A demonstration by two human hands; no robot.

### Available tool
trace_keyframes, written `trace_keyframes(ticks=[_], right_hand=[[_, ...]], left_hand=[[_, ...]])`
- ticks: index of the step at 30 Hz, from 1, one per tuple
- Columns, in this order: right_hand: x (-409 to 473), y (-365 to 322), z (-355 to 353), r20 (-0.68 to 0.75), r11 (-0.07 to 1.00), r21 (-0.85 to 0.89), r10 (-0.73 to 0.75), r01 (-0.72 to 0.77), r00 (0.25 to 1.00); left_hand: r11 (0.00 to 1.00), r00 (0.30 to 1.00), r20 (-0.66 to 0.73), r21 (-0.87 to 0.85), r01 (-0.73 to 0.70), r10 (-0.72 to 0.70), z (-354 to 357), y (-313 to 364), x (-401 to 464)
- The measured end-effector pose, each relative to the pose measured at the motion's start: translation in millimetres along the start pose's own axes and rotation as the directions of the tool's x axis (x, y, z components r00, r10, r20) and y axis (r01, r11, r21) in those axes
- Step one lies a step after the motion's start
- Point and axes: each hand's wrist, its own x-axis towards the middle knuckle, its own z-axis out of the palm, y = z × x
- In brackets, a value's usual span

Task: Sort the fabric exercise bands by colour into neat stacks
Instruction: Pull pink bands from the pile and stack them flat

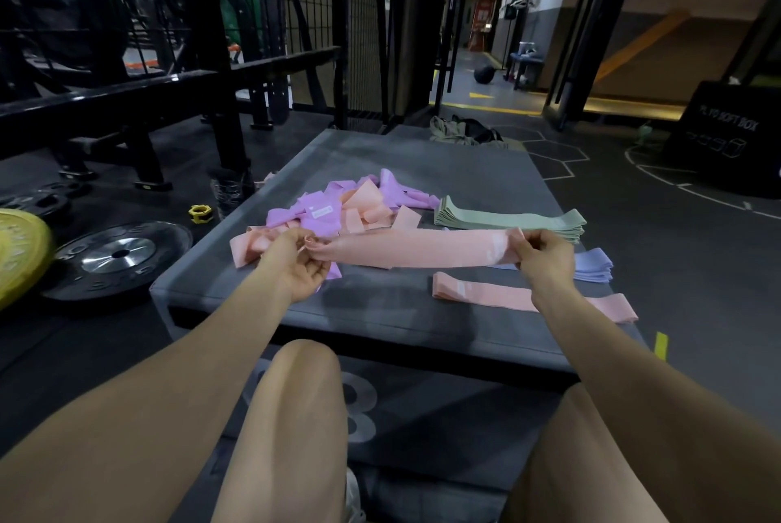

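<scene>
Now a peach band [422, 252] is held stretched flat between both hands over the worktop [380, 311].

The left hand [302, 264] pinches one end and the right hand [545, 254] the other, likely to smooth it before laying it on the lone peach band [486, 295] nearby. Green stack [507, 222] and lilac stack [593, 264] sit apart from the unsorted pile [338, 205], keeping colours separate.
</scene>
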Motion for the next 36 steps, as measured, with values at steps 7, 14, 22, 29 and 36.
trace_keyframes(ticks=[7, 14, 22, 29, 36], right_hand=[[1.7, -1.1, -4.8, -0.032, 0.999, 0.023, 0.034, -0.033, 0.999], [2.4, -4.0, -23.1, -0.059, 0.999, 0.035, 0.032, -0.03, 0.998], [15.1, 9.2, -66.3, -0.149, 0.995, 0.04, 0.092, -0.087, 0.985], [29.8, 34.9, -111.8, -0.21, 0.994, -0.069, 0.07, -0.087, 0.975], [50.3, 60.2, -138.5, -0.262, 0.964, -0.238, 0.051, -0.116, 0.964]], left_hand=[[0.994, 0.997, 0.077, 0.112, -0.003, -0.006, 5.2, -5.1, -5.2], [0.929, 0.99, -0.022, 0.342, 0.137, -0.139, 10.5, -14.2, -1.4], [0.772, 0.998, -0.062, 0.635, 0.032, 0.01, 44.6, -38.7, -0.5], [0.774, 0.977, 0.051, 0.602, -0.196, 0.207, 89.4, -74.0, 27.0], [0.48, 0.925, 0.139, 0.822, -0.308, 0.354, 120.4, -111.3, 51.0]])
